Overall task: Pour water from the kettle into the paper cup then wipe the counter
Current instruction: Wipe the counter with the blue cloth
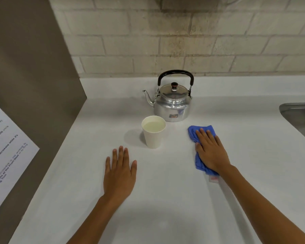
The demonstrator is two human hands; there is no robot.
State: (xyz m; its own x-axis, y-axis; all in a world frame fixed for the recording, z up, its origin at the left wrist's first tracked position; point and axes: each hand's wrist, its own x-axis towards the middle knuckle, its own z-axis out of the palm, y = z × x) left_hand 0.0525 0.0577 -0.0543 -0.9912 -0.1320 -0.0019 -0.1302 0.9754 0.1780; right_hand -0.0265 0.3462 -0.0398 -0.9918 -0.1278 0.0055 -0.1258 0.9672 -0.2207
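Observation:
A silver kettle (173,103) with a black handle stands upright at the back of the white counter (165,199), spout pointing left. In front of it stands a white paper cup (153,132), nearly full of water. My left hand (119,173) lies flat on the counter, palm down, fingers slightly apart, just in front of and left of the cup, holding nothing. My right hand (211,152) presses flat on a blue cloth (194,133) to the right of the cup. The cloth shows beyond my fingertips and along the left of my hand.
A steel sink (301,118) lies at the right edge. A brown side panel (33,85) with a printed paper notice (5,148) bounds the counter on the left. A pale brick wall (165,41) rises behind the kettle.

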